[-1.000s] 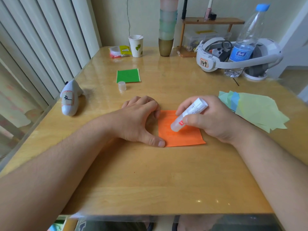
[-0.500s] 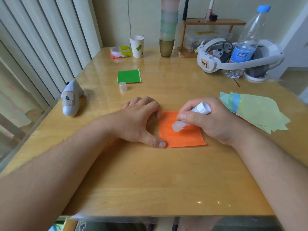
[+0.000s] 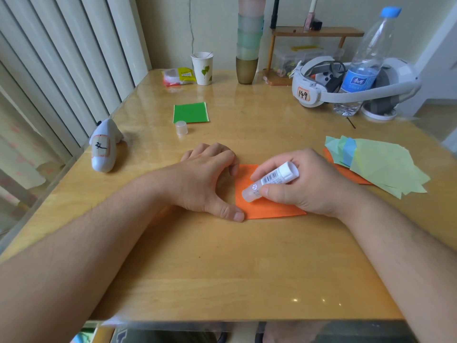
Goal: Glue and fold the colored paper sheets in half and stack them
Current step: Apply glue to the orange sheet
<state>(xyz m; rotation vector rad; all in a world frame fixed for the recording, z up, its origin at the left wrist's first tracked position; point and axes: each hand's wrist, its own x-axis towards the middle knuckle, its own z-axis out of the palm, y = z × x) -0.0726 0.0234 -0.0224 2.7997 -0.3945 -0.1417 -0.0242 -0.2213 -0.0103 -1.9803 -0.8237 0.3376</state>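
While left hand (image 3: 207, 179) presses flat orange sheet (image 3: 267, 209) | right hand (image 3: 306, 184) grips cylindrical glue stick (image 3: 269, 181)

Wooden table (image 3: 222, 280), vertical blinds (image 3: 61, 70)

Orange sheet (image 3: 267, 209); green folded sheet (image 3: 191, 113); white glue stick (image 3: 270, 181)

A white paper cup with a leaf print (image 3: 202, 68), a clear plastic water bottle (image 3: 366, 63) and a white headset (image 3: 346, 87) stand at the wooden tabletop's (image 3: 222, 263) far side.
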